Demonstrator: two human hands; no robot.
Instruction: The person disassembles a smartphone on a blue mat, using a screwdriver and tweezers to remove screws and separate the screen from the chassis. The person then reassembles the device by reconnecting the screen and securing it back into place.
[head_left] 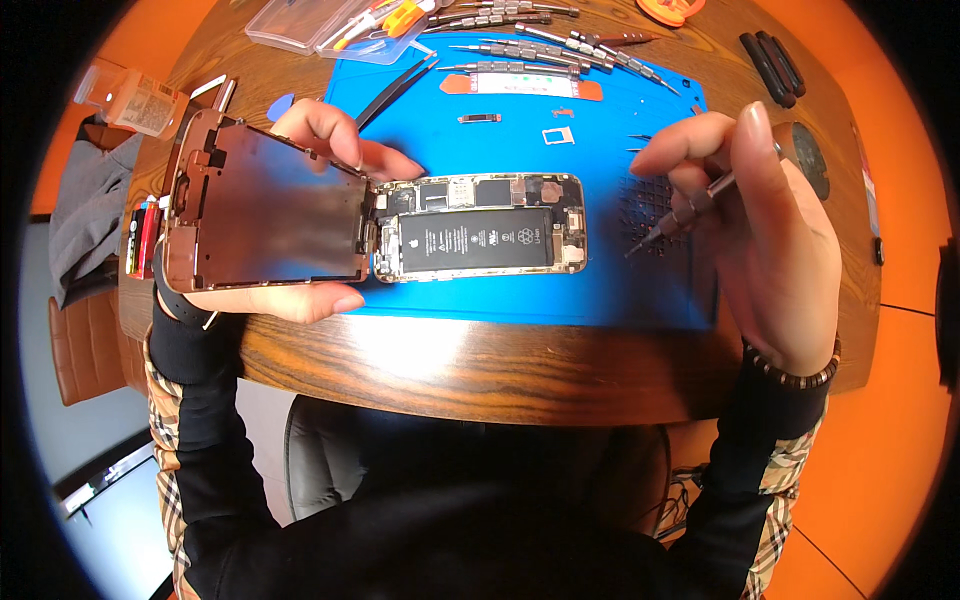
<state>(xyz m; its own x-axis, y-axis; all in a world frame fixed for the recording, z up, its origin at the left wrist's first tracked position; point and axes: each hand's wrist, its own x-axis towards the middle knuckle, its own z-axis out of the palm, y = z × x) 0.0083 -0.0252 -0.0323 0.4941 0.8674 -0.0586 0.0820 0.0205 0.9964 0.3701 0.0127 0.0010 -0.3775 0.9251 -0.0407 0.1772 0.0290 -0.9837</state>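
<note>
An opened phone's lower body (565,200) lies on a blue work mat (480,305), with its black battery (470,240) and circuit boards exposed. The phone's screen panel (285,215) is raised at the body's left end, its metal-backed inner side showing. My left hand (275,300) grips this panel by its edges, thumb on the near side and fingers on the far side. To the right of the phone, my right hand (785,235) pinches a slim precision screwdriver (688,211). Its tip points down-left above the mat's dark gridded patch (645,200), apart from the phone.
Beyond the phone lie black tweezers (395,90), a small card tray (557,136) and a small dark part (479,118). Several screwdrivers (520,50) and a clear plastic box (300,25) sit at the back. An orange-labelled bottle (140,105) stands far left.
</note>
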